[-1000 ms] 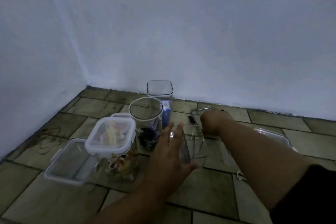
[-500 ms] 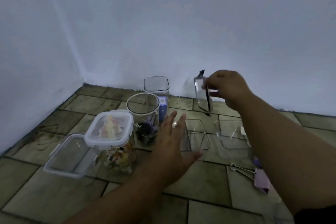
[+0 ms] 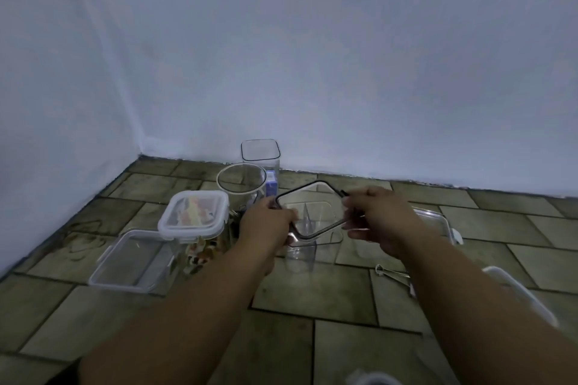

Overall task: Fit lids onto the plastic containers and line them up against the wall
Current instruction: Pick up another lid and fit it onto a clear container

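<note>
Since half a second ago the right hand has brought the clear lid down from up near the wall. The left hand, then spread flat beside the square container, has now closed on the lid.

Head view: both hands hold the black-edged lid by opposite corners, the left hand's fingers curled round the left corner and the right hand pinching the right one. The lid is tilted and turned like a diamond over the square container's open mouth; I cannot tell whether it touches the rim. The square container stands upright on the tiled floor, apart from the wall. Behind it is an open round jar, and behind that a tall lidded container at the wall's foot. To the left stands a lidded box with colourful contents, touching a shallow clear tub. A binder clip lies by the right forearm.
</note>
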